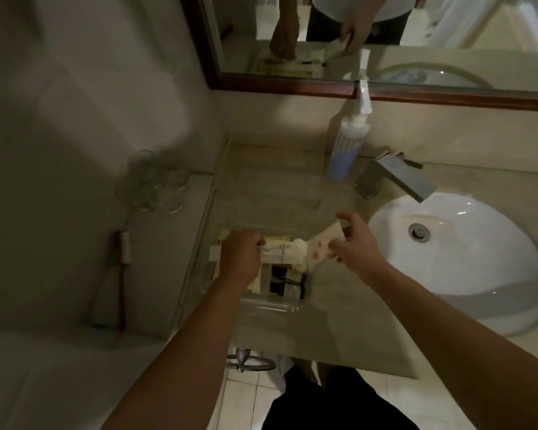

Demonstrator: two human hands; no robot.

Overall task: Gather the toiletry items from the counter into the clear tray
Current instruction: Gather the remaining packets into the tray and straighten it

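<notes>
Several packets already lie in the clear tray (271,307) left of the sink (454,262), and we judge ourselves mid-task, left hand (241,259) fingers curled on a sachet (280,257), right hand (353,240) fingers pinching what looks like a pouch (322,245).

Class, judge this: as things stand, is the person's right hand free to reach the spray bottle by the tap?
Probably not yet: the right hand is holding a white packet. The counter between it and the spray bottle looks bare.

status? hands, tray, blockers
Left hand and right hand both gripping cream packets over clear tray. Several items already inside. Spray bottle still on counter.
</notes>
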